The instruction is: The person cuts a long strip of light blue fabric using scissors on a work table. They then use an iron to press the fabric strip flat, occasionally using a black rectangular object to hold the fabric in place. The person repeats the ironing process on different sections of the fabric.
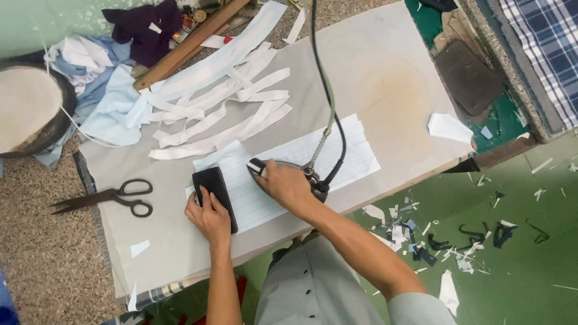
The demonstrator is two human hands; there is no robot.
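Single head-worn view, aimed steeply downward

The scene is seen from above the person's own forearms, close to the padded ironing board (pixel 385 78), which is crossed diagonally from lower left to upper right; the green floor (pixel 518 259) is taken in at the right, speckled flooring at the left.

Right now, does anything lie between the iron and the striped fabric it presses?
Nothing visible does. The right hand holds the iron directly on the striped fabric; the left hand rests on a black block beside it.
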